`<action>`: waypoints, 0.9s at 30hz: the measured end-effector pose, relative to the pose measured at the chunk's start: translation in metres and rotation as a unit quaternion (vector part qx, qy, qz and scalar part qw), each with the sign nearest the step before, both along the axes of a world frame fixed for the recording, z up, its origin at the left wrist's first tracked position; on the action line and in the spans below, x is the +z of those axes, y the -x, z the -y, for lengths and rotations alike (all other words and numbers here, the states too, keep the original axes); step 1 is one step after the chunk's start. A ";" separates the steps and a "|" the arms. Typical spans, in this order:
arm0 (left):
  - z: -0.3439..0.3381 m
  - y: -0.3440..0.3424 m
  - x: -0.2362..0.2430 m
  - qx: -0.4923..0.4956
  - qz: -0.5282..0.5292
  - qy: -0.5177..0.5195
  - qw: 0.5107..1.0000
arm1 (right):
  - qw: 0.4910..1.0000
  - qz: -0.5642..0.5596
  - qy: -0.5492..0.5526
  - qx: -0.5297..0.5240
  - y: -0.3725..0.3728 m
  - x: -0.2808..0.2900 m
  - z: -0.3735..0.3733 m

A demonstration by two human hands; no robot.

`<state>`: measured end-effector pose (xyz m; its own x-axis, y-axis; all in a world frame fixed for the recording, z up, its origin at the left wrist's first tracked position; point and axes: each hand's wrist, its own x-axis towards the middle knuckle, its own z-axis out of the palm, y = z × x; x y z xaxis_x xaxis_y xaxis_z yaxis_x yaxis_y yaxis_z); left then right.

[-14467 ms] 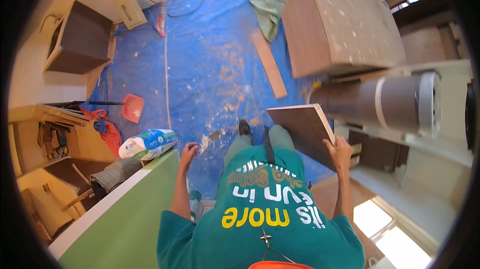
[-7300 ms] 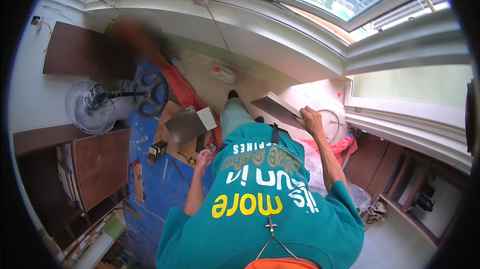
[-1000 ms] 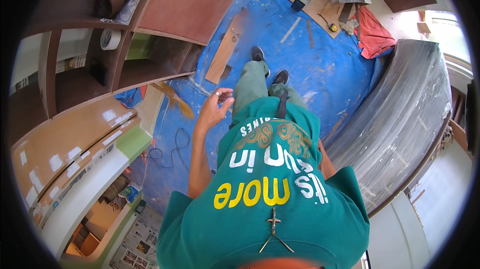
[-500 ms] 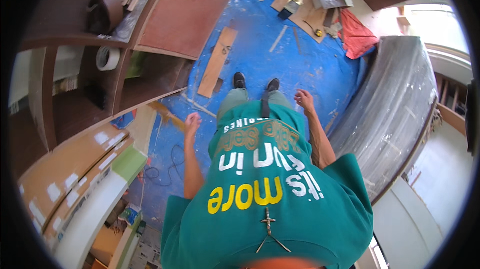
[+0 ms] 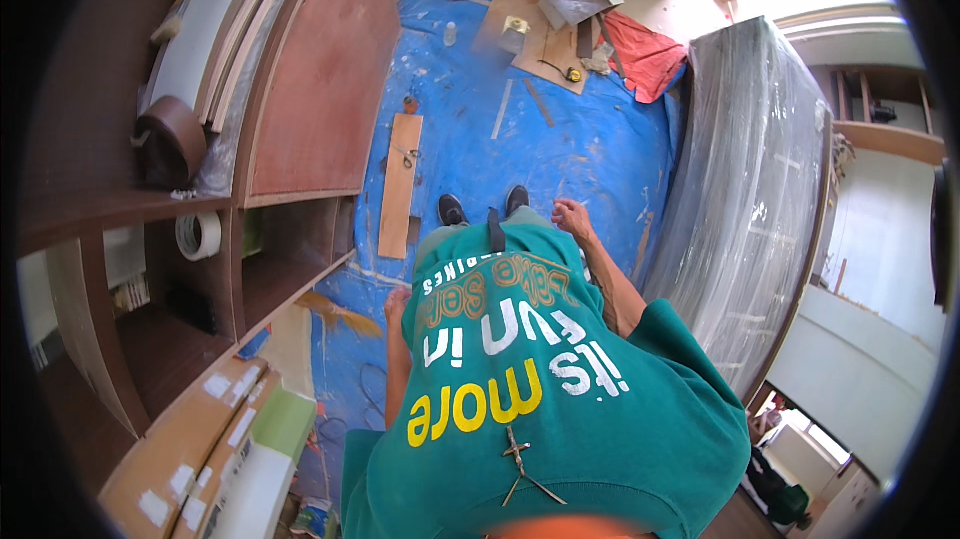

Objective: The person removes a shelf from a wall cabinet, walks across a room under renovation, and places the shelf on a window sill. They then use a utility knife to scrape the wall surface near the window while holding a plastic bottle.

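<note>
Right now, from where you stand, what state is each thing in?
Right hand: fingers loosely curled, nothing visible in it
Left hand: partly hidden, grip unclear
Scissors: lying on plank, blades unclear
Wooden plank: flat on tarp
Blue tarp: spread, stained
Tape measure: resting on floor board
White tape roll: on edge
Tall unit: wrapped in clear plastic

The right hand (image 5: 574, 220), fingers (image 5: 563, 210) loosely curled, hangs at one o'clock from the chest (image 5: 585, 449), its forearm (image 5: 617, 286) slanting toward eleven; the left hand (image 5: 397, 301) (finger pose hard to make out) hangs at ten o'clock.
</note>
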<state>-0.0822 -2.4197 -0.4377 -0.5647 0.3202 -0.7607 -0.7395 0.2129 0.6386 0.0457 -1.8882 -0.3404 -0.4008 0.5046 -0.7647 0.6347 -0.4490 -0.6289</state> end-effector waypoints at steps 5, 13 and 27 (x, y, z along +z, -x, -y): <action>-0.053 0.085 0.053 0.086 0.042 0.066 0.993 | 0.998 0.033 -0.012 -0.043 -0.022 -0.006 0.001; -0.113 0.161 0.085 0.019 -0.027 0.072 0.997 | 0.987 0.064 -0.140 0.036 -0.057 -0.039 0.008; -0.163 0.138 0.032 -0.110 -0.059 -0.021 0.992 | 0.996 -0.004 -0.090 -0.028 -0.014 -0.049 -0.041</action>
